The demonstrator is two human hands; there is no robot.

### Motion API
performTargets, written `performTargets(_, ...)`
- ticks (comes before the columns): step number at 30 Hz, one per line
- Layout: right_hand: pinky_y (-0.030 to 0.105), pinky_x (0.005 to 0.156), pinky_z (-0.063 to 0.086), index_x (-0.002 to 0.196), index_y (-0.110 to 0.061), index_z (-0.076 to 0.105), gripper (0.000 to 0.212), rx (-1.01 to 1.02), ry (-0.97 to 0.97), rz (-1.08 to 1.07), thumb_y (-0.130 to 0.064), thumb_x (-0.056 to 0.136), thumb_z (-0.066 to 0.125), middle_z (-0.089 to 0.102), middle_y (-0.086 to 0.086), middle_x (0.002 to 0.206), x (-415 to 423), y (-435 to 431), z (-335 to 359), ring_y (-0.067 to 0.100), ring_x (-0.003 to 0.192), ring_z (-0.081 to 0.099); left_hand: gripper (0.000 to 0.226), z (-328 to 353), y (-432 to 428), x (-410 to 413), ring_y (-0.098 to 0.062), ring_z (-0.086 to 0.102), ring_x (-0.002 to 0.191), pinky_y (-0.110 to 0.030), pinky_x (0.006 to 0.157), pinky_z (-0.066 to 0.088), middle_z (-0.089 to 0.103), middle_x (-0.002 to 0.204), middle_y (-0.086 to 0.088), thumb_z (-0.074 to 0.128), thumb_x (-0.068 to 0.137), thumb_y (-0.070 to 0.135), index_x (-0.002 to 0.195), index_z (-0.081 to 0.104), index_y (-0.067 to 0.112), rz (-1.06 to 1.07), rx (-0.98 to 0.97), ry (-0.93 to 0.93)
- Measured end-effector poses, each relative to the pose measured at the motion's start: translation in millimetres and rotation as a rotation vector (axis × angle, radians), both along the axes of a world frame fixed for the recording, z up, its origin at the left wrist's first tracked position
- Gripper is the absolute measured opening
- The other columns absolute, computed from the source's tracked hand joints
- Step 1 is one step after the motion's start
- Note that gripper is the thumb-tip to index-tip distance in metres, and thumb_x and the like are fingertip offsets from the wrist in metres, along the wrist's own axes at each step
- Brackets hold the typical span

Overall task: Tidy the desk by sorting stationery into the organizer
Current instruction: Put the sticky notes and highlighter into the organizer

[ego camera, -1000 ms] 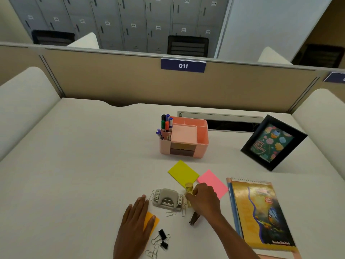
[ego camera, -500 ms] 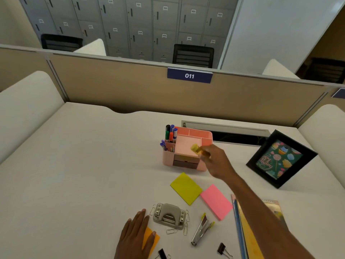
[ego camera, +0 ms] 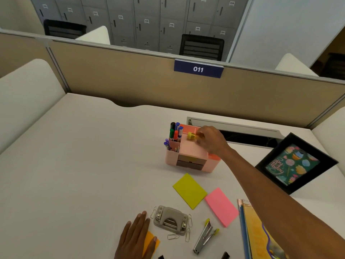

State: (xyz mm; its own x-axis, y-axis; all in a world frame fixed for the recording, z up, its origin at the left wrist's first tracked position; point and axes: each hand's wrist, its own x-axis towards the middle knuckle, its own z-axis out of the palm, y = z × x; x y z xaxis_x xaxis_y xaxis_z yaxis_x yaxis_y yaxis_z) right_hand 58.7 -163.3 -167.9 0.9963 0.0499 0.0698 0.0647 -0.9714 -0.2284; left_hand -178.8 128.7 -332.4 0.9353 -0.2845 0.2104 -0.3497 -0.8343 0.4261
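Writing: blue plate (ego camera: pixel 198 69) on the partition reads "011" in white. Locker doors behind it carry small number tags, too blurred to read. Black picture frame (ego camera: pixel 296 163), leaning at the right of the surface (ego camera: pixel 84 165), shows cursive script on a green print; only "py" and "thday" come through.

Right hand (ego camera: pixel 211 141): reached out over the pink organizer (ego camera: pixel 188 156), fingertips curled and pinching a small yellow item (ego camera: pixel 192 136). The item sits at the tips of the fingers, on their left side, above the line where the organizer's flat top meets its rear compartment. Cannot tell whether it touches the organizer. Markers (ego camera: pixel 175 130) stand upright in the left compartment, just beside the item.

Left hand (ego camera: pixel 136 238): flat, fingers straight and close together, palm down on an orange sticky note (ego camera: pixel 152 242) at the near edge.

Loose on the near side of the organizer:
- yellow note pad (ego camera: pixel 189 190), with a pink note pad (ego camera: pixel 221 206) just beside it
- grey hole punch (ego camera: pixel 170 220), just right of the left hand, with paper clips (ego camera: pixel 190 220) around it
- stapler (ego camera: pixel 204 236), between punch and pink pad
- spiral notebook (ego camera: pixel 261 238), partly under the right forearm
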Motion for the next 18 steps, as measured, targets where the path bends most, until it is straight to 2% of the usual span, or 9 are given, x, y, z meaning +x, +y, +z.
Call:
performTargets(3,0.034,0.082,0.043,0.117,-0.017,0.064,0.034,-0.056,-0.006,0.038,-0.03,0.087,0.067,0.062,0.005,0.114,3,1,1,0.022,0.102,0.053,0.056,2,1,-1,-0.004,0.012,0.144,-0.027,0.113,0.016,0.012,0.157,0.013,0.028,0.093,0.055,0.129,0.046,0.017,-0.004,0.017,0.028)
performTargets(7,0.039,0.091,0.042,0.126,-0.019,0.058,0.044,-0.067,0.026,0.022,-0.032,0.085,0.068,0.055,0.007,0.122,3,-1,4,0.026,0.111,0.051,0.059,8,2,-5,-0.005,0.017,0.143,-0.029,0.112,0.018,0.045,0.143,-0.003,0.03,0.095,0.053,0.124,0.058,0.011,-0.004,0.049,0.061)
performTargets(9,0.04,0.095,0.041,0.128,-0.019,0.056,0.046,0.009,0.001,-0.011,-0.033,0.086,0.068,0.053,0.006,0.126,-4,-5,7,0.025,0.114,0.05,0.057,15,2,-6,-0.008,0.03,0.137,-0.028,0.111,0.018,0.05,0.138,-0.005,0.028,0.096,0.052,0.116,0.063,0.012,0.003,0.04,0.086)
performTargets(12,0.039,0.089,0.045,0.124,-0.013,0.058,0.039,0.212,-0.104,-0.037,-0.028,0.088,0.066,0.055,0.007,0.12,-32,-10,13,0.023,0.106,0.054,0.055,30,2,-4,-0.016,0.045,0.12,-0.026,0.106,0.024,0.059,0.128,-0.006,0.026,0.096,0.054,0.109,0.065,0.017,0.018,0.016,0.104)
performTargets(16,0.019,0.073,0.042,0.108,-0.009,0.064,0.023,0.468,-0.244,-0.036,-0.015,0.086,0.067,0.058,0.001,0.104,-104,-11,16,0.016,0.085,0.057,0.059,49,2,2,-0.011,0.043,0.116,-0.024,0.099,0.033,0.059,0.124,0.003,0.025,0.091,0.063,0.12,0.057,0.024,0.021,0.037,0.141)
performTargets(18,0.016,0.07,0.042,0.102,-0.01,0.066,0.017,0.536,-0.239,-0.063,-0.011,0.085,0.067,0.062,-0.001,0.098,-146,-10,7,0.013,0.081,0.058,0.066,54,3,5,-0.013,0.045,0.118,-0.029,0.099,0.037,0.057,0.127,0.004,0.025,0.086,0.07,0.127,0.052,0.025,0.037,0.081,0.174)
